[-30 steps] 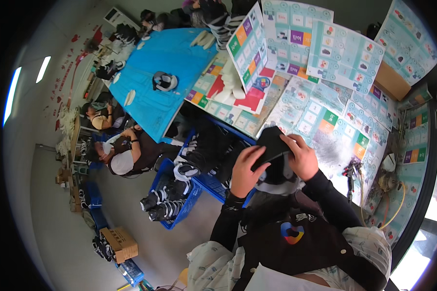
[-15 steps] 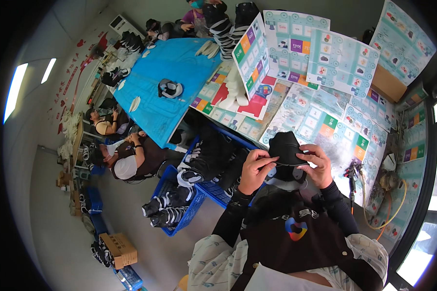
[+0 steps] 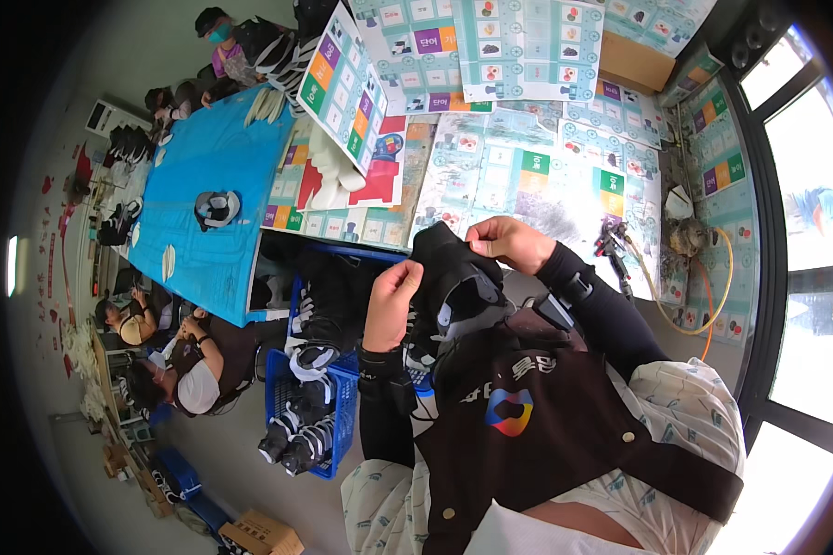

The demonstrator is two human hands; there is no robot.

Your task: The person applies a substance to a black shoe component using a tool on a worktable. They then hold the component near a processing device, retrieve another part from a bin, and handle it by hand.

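Note:
Between my two hands hangs a black shoe upper [image 3: 465,277] with a grey-and-white edge, held in front of my apron. My left hand [image 3: 391,305] pinches its left edge with thumb and fingertips. On the far right side of the upper, my right hand [image 3: 516,244] pinches the black rim between thumb and forefinger. The upper is tilted, its grey part facing down toward my apron. Just beyond it is the near edge of a worktable [image 3: 491,176] covered with printed sheets.
A black spray gun [image 3: 613,250] with a yellow hose hangs at the table's right side. Blue baskets [image 3: 344,416] of black-and-white shoe uppers stand at left. Beyond is a blue-covered table [image 3: 204,166] with another upper [image 3: 217,210]. Several people sit around it. White shoe-shaped forms [image 3: 329,171] stand behind printed boards.
My head view has swung right, so the room appears shifted left. The upper has been tilted and turned, showing more of its grey edge; my right hand has moved to its far side.

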